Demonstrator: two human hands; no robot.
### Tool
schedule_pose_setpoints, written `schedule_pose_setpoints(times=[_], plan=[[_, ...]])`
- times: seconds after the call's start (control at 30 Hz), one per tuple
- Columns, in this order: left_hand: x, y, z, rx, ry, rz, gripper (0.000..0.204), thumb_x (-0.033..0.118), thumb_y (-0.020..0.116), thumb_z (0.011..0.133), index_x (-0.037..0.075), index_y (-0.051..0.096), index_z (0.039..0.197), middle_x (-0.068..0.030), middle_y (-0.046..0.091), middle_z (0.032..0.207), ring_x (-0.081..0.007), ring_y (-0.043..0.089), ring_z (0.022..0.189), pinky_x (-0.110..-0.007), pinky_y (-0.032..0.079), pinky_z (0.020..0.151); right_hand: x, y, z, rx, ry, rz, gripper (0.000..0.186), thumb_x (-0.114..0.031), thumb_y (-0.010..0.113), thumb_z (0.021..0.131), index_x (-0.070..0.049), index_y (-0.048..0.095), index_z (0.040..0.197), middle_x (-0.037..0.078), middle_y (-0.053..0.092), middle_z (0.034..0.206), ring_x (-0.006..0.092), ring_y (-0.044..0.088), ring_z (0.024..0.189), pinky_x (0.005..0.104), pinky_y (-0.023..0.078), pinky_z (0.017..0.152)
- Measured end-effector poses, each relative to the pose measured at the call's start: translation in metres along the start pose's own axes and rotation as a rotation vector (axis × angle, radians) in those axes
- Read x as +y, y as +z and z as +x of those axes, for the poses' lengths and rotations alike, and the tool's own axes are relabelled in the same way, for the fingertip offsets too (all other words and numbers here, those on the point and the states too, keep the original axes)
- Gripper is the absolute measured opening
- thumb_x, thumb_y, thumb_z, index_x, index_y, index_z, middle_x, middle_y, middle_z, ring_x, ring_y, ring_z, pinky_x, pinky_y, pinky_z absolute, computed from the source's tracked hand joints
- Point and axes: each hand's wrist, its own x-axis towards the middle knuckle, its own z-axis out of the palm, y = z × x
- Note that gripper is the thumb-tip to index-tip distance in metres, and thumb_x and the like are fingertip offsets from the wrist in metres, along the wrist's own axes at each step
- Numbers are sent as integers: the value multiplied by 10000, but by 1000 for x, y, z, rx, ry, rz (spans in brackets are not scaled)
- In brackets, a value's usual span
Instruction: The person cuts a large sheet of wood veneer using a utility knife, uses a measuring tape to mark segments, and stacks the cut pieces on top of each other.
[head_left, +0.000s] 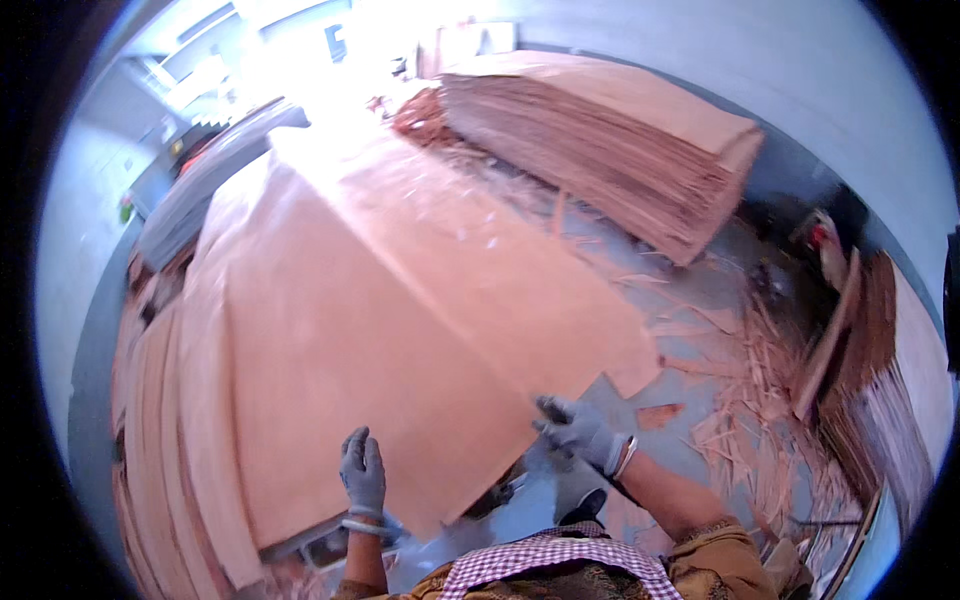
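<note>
In front of me lie large, thin, reddish-tan wood veneer sheets [330, 370], with a long seam between the left sheet and the right-hand sheet [500, 270]. My left hand [363, 475], in a grey glove with dark fingertips, is raised over the near end of the left sheet, fingers stretched out and holding nothing. My right hand [583, 436], gloved the same way, hovers by the near edge where the two sheets meet. Its fingers point left and are slightly apart, with nothing visible in them. Whether its fingertips touch the sheet is blurred.
A tall veneer stack [600, 140] stands at the far right. More sheets [175, 440] hang along the left side. Wood strips and scraps [745, 400] litter the floor on the right, beside leaning boards [875, 370]. A reddish scrap heap [425, 117] lies at the back.
</note>
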Motion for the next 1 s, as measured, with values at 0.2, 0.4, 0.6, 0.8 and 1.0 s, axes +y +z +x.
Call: schedule_pose_setpoints(times=[0.2, 0.4, 0.6, 0.8, 1.0], plan=[[220, 243, 47, -221, 149, -144, 535, 342, 443, 924, -83, 450, 1249, -266, 421, 1334, -379, 385, 1263, -413, 278, 1071, 42, -180, -63, -30, 175, 470, 476, -168, 610, 876, 20, 457, 1287, 70, 607, 725, 105, 519, 553, 226, 403, 496], [359, 408, 74, -328, 23, -117, 751, 487, 353, 933, -160, 315, 1311, -343, 336, 1363, -443, 306, 1300, -432, 221, 1099, 72, -332, -47, 17, 194, 468, 482, -135, 600, 878, 33, 424, 1294, 62, 579, 631, 89, 484, 469, 209, 361, 428], [470, 569, 122, -295, 257, -151, 761, 459, 413, 919, -170, 272, 1323, -367, 298, 1368, -459, 297, 1295, -440, 227, 1097, 103, -495, 2, 122, 144, 537, 484, -125, 602, 868, 18, 430, 1297, 63, 577, 631, 94, 492, 470, 214, 367, 422], [626, 742, 154, -302, 333, -292, 756, 429, 462, 905, -183, 271, 1305, -380, 325, 1335, -475, 324, 1262, -454, 283, 1062, 129, -678, 25, 332, 135, 547, 505, -109, 611, 850, 31, 423, 1297, 57, 541, 605, 112, 473, 448, 217, 370, 413], [745, 861, 223, -266, 572, -320, 550, 328, 534, 904, -110, 374, 1196, -320, 481, 1118, -473, 491, 1053, -456, 433, 861, 130, -849, 76, 374, 63, 489, 481, -151, 638, 839, 20, 465, 1255, 29, 544, 639, 101, 488, 485, 210, 371, 434]])
